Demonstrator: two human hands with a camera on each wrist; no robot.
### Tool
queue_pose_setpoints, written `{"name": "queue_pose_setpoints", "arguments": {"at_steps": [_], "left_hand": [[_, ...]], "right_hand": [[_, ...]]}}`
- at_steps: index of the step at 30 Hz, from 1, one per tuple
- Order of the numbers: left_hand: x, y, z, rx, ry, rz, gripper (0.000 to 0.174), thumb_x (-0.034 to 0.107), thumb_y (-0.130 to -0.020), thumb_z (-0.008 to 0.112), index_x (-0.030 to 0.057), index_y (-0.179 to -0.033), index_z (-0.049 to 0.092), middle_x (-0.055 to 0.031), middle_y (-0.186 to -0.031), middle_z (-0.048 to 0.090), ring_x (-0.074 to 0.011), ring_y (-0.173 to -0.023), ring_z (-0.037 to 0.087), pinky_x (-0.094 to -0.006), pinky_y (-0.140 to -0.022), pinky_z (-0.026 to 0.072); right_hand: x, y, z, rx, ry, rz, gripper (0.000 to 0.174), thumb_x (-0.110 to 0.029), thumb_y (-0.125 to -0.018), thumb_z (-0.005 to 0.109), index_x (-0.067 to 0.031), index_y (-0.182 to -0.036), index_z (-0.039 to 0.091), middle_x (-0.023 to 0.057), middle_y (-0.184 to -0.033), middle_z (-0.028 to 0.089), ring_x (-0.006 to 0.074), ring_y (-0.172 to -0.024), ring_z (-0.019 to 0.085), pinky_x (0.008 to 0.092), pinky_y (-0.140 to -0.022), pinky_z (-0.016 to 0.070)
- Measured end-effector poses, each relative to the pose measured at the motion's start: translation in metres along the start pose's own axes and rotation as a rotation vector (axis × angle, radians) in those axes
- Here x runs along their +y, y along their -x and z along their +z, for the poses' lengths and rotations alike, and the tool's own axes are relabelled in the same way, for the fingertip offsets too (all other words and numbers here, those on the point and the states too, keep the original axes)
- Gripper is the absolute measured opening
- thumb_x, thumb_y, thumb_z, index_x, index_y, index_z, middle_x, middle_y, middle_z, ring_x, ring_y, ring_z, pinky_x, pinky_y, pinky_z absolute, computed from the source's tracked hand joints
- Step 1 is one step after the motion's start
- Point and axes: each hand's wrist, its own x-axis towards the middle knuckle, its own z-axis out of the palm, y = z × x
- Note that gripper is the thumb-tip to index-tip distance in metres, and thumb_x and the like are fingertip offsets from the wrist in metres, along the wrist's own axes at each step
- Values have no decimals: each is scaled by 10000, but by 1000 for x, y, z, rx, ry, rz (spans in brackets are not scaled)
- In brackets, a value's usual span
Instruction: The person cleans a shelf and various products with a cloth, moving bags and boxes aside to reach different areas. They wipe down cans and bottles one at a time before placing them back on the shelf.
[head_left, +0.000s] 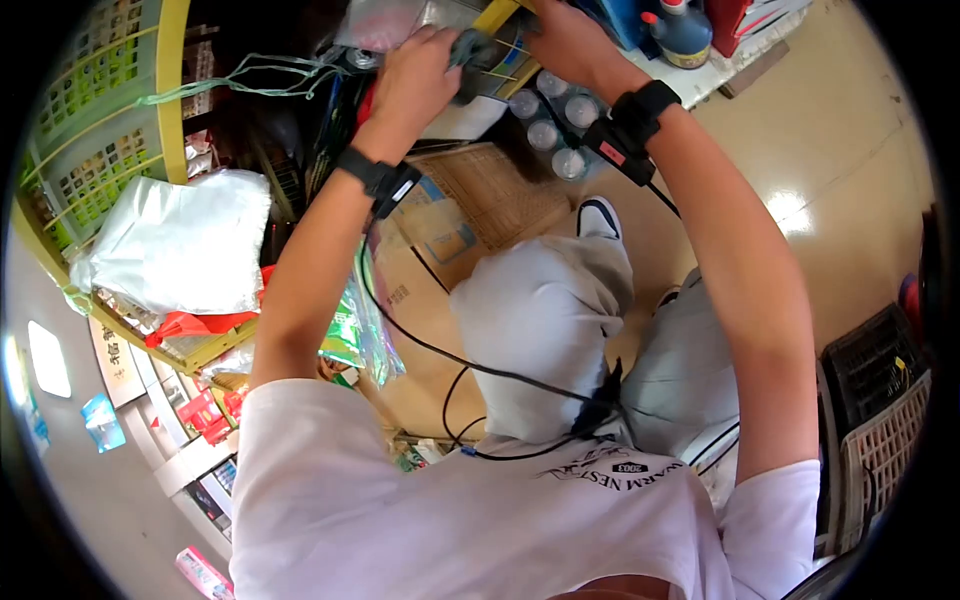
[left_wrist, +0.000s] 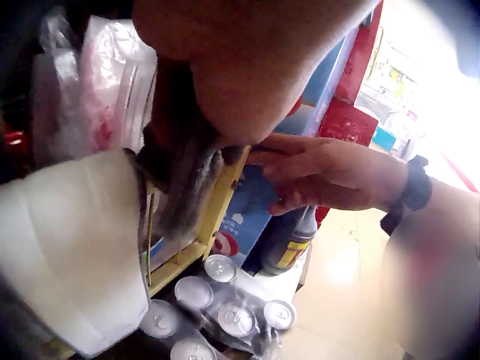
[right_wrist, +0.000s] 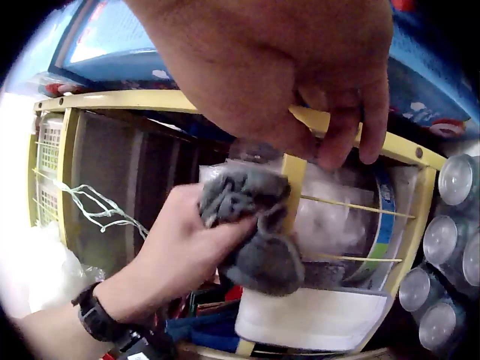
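A dark grey cloth (right_wrist: 251, 225) is bunched in the left hand (right_wrist: 176, 244), whose fingers curl round it against an upright yellow bar of a rack (right_wrist: 294, 184). In the head view the left hand (head_left: 415, 85) and the cloth (head_left: 470, 62) are at the top centre. The right hand (right_wrist: 285, 75) lies over the rack's yellow top rail, its fingers bent down across the edge. From the left wrist, the right hand (left_wrist: 322, 172) reaches to the yellow frame (left_wrist: 217, 217) with fingers extended; the cloth (left_wrist: 180, 180) looks blurred.
Several cans in plastic wrap (left_wrist: 236, 319) stand beside the rack, near a dark bottle (head_left: 685, 40) and blue boxes (right_wrist: 112, 41). A flattened cardboard box (head_left: 480, 195) lies on the floor. A white plastic bag (head_left: 190, 240) hangs at the left; green string (right_wrist: 97, 206) trails across the rack.
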Motion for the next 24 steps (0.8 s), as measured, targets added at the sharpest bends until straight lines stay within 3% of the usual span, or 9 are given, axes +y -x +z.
{"name": "queue_pose_setpoints", "arguments": {"at_steps": [2,9,12,16,18,19,22,23,24], "left_hand": [[4,-19,3,53,-20,27,372,84,-823,726,27,-1188,680,-214,-1098,677,-446,-1026,644,-493,-861,537],[-2,32,3,36,-26,-38,380,74,-822,725,34,-1193,651,-206,-1118,668,-449,-973,651,-507,-828,547],[11,-5,3,17,-27,-10,392,73,-815,732,37,-1198,656,-209,-1118,665,-445,-986,649,-506,-829,547],[20,-35,7,148,-11,81,420,71,-790,750,36,-1199,659,-196,-1102,649,-438,-1000,641,-506,-826,545],[21,-11,10,142,42,55,442,43,-769,750,40,-1202,662,-189,-1105,650,-430,-1006,644,-503,-830,546],[22,-4,11,124,26,59,426,44,-773,746,61,-1191,665,-172,-1106,654,-435,-987,652,-499,-831,560],[19,-17,5,116,30,31,423,46,-770,748,85,-1184,671,-145,-1100,659,-424,-979,662,-485,-836,573],[15,-32,5,178,33,109,430,42,-763,750,86,-1185,673,-143,-1099,661,-418,-978,664,-483,-838,573],[14,-42,8,238,37,188,438,38,-757,753,88,-1185,675,-140,-1099,663,-412,-977,666,-482,-839,573]], "right_hand": [[-3,-2,1,-124,2,136,524,1,-843,579,42,-1361,506,363,-997,670,504,-962,665,537,-802,531],[3,2,5,-79,-22,75,579,15,-832,556,52,-1401,456,378,-1048,657,506,-1020,651,530,-834,527],[-3,1,0,-145,-26,98,570,2,-835,563,54,-1394,461,378,-1087,653,510,-1056,641,528,-865,522],[-11,3,-5,-130,-31,101,583,-32,-829,588,63,-1389,457,381,-1129,645,513,-1075,633,532,-901,517],[-12,9,-4,-86,-14,90,581,-50,-836,598,65,-1389,462,360,-1120,662,505,-1073,638,524,-895,528],[16,1,25,34,92,39,565,-91,-824,638,-13,-1372,524,290,-1226,657,469,-1170,605,513,-968,520],[10,1,12,-70,79,91,577,-108,-818,658,-20,-1373,525,289,-1286,629,460,-1213,585,508,-996,508],[8,0,11,-73,81,78,597,-109,-809,668,-28,-1381,520,288,-1282,629,459,-1201,592,509,-997,509],[8,1,10,-77,94,74,720,-65,-824,660,-19,-1502,423,322,-1313,602,465,-1217,581,479,-1014,493]]}}
